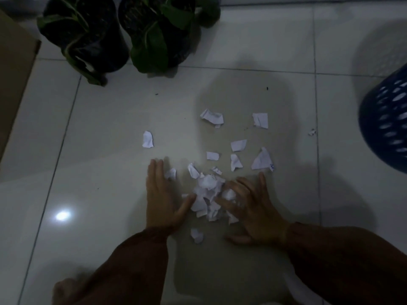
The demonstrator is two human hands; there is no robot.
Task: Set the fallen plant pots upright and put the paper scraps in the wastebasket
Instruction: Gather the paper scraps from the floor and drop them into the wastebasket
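Paper scraps (pixel 207 194) piled between two hands, two plant pots (pixel 88 34) upright

Two bare hands in shot, no gloves, rings or watch to be seen in this dim light. The left hand (pixel 164 194) comes out of a long dark reddish-brown sleeve (pixel 132 260) that ends right at the wrist, cloth gathered in soft folds. The right hand (pixel 253 208) wears the same: a matching sleeve (pixel 343 260), loose and plain, cuff edge snug at the wrist, no buttons or markings showing.
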